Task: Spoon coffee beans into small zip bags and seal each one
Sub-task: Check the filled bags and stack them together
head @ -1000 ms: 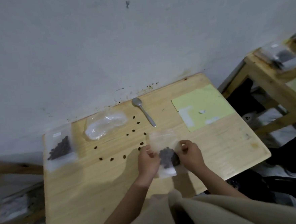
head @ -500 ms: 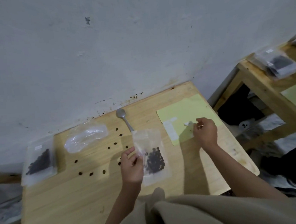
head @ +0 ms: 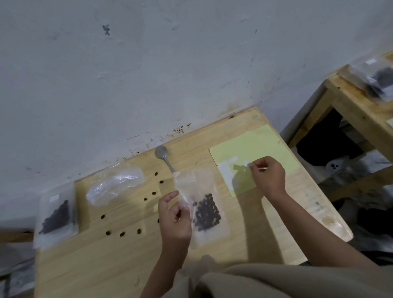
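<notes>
Two filled zip bags are seen on the counter (head: 88, 284): one bag of beans (head: 202, 206) at the middle, pinched at its left edge by the left hand (head: 174, 217), and a second bag (head: 56, 214) at the far left edge, partly overhanging. One spoon (head: 164, 157) lies near the wall, its handle hidden behind the held bag. About nine loose beans (head: 122, 234) are scattered between the bags. One crumpled clear plastic (head: 115, 184) lies left of the spoon. The right hand (head: 268, 178) is curled, pinching a small white label (head: 247, 163) over the yellow sheet (head: 251, 145); what is gripped is blurred. Bare counter lies toward the near edge.
</notes>
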`<state>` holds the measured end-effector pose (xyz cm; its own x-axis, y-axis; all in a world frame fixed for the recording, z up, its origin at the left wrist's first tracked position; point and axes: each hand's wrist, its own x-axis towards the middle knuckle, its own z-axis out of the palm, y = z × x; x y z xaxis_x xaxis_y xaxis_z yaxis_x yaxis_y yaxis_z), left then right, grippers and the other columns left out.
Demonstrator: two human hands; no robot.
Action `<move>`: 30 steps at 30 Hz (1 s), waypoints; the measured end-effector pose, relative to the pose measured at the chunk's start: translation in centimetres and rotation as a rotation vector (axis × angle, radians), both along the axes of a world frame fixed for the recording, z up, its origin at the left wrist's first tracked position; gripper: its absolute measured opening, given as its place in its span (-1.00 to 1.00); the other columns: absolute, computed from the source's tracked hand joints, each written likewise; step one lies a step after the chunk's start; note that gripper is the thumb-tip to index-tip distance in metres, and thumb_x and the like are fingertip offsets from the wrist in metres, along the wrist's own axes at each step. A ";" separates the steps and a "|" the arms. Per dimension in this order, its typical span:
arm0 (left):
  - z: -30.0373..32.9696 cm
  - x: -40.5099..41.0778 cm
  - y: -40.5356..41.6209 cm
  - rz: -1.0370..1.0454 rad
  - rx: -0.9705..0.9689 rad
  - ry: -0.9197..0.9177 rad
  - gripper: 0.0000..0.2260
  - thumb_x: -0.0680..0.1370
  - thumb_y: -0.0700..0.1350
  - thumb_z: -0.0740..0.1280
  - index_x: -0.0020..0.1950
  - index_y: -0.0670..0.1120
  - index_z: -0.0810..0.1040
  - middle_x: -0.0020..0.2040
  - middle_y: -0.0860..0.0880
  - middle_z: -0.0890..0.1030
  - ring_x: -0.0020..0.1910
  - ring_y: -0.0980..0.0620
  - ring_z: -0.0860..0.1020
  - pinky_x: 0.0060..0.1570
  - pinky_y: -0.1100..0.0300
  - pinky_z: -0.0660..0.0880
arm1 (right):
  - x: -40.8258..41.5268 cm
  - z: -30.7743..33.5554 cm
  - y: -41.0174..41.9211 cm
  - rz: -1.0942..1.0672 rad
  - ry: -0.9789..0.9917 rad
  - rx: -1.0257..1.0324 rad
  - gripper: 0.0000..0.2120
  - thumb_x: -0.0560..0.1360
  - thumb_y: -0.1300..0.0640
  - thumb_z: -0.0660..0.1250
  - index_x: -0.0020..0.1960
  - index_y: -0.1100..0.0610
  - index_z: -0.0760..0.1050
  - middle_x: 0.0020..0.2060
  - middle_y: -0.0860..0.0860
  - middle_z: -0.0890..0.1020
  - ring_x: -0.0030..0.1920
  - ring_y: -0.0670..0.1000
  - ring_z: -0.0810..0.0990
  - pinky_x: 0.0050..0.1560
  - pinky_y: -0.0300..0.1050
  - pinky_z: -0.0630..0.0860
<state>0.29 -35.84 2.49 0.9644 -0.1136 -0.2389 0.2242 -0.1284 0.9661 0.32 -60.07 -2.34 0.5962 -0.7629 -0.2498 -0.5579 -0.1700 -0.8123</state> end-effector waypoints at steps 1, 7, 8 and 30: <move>0.0 0.0 0.0 -0.008 0.008 -0.002 -0.65 0.55 -0.40 0.22 0.13 0.03 0.42 -0.24 -0.17 0.63 -0.40 -0.03 0.39 -0.30 0.09 0.34 | -0.3 0.7 0.7 -0.014 -0.056 0.073 -0.87 0.44 0.13 0.42 -0.20 0.17 0.52 -0.26 0.00 0.62 -0.21 0.00 0.59 -0.14 -0.14 0.48; -0.3 0.3 0.2 -0.024 0.042 0.065 -0.41 0.52 -0.45 0.17 0.12 0.28 0.49 0.29 0.03 0.52 0.34 -0.13 0.43 0.10 -0.14 0.48 | -1.6 5.1 6.7 0.126 -0.233 0.485 -0.87 0.37 0.22 0.49 -0.29 0.17 0.56 -0.32 -0.09 0.65 -0.25 -0.09 0.61 -0.16 -0.31 0.53; -0.1 0.3 0.1 -0.030 0.032 0.059 -0.44 0.52 -0.46 0.17 0.14 0.22 0.48 0.28 0.07 0.51 0.35 -0.10 0.42 0.09 -0.06 0.49 | -1.6 5.6 7.5 0.161 -0.238 0.539 -0.88 0.38 0.23 0.49 -0.27 0.20 0.56 -0.32 -0.12 0.64 -0.24 -0.12 0.61 -0.19 -0.40 0.51; 2.7 -0.1 2.2 -0.167 0.096 -0.124 -0.38 0.40 -0.52 0.22 0.23 0.12 0.48 -0.14 0.04 0.53 -0.36 0.17 0.41 -0.37 0.37 0.42 | -1.3 7.4 11.5 0.261 -0.204 0.348 -0.84 0.35 0.13 0.52 -0.29 0.14 0.55 -0.50 0.05 0.40 -0.47 -0.05 0.33 -0.36 -0.24 0.34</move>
